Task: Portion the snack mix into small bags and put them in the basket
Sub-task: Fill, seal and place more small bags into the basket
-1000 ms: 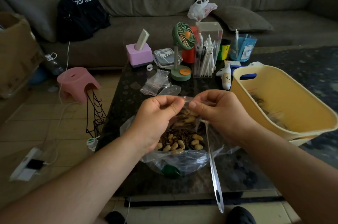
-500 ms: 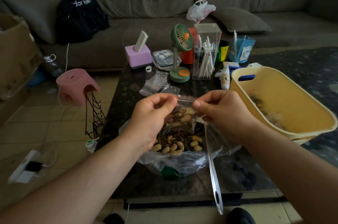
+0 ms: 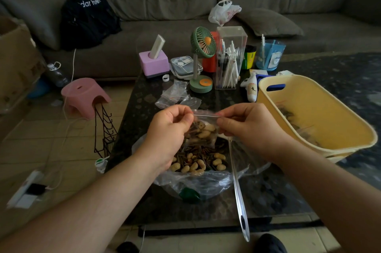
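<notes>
Both hands, left hand (image 3: 167, 129) and right hand (image 3: 249, 127), are pinching the small bag (image 3: 203, 129) top, each grip apparently sealing it over the snack mix (image 3: 198, 160).

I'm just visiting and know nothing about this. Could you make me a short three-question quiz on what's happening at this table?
1. True or false: both hands pinch the top edge of the small bag.
2. Which side of the person is the yellow basket on? A) left B) right C) behind
3. Fill in: the long clear spoon rests with its bowl end in the ___.

Key
1. True: the left hand and right hand each pinch one end of the top strip.
2. B.
3. The large bag of snack mix; its handle points toward the person.
</notes>
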The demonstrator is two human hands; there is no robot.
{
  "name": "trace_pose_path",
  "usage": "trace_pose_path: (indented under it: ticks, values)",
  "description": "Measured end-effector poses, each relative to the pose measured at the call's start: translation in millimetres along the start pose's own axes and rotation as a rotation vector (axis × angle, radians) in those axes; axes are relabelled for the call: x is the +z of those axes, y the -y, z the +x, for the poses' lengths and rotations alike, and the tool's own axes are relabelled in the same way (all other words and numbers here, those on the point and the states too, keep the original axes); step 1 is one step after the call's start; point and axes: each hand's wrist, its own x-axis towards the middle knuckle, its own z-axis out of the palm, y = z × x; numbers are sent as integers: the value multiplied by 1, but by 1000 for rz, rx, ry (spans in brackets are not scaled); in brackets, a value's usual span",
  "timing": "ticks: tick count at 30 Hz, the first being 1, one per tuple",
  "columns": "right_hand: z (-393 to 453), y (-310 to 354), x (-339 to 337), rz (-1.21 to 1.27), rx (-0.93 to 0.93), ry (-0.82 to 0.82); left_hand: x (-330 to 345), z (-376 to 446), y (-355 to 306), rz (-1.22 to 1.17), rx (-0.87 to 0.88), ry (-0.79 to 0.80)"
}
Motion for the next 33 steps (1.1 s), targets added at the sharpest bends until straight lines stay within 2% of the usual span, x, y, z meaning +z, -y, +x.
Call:
trace_pose_path:
  ticks: [3,8,13,17,22,28,33]
  values:
    - [0,1,-1,46,-7,-18,1,-2,-3,-57,-1,1]
    - [2,2,-4,205,69,-26,5,-8,-8,-231,-1,121]
    - [2,-1,-9,232,90,24,15,-10,-7,-114,126,56]
    - [1,1,-15,226,-25,2,28,-5,-16,-101,203,90]
    - [3,3,-32,242,-123,-71,49,-2,-31,-96,191,166]
    - [0,10,-72,326,-119,-144,87,7,-57,-78,243,177]
    - [-6,9,-100,285,-155,-175,121,18,-71,-33,251,193]
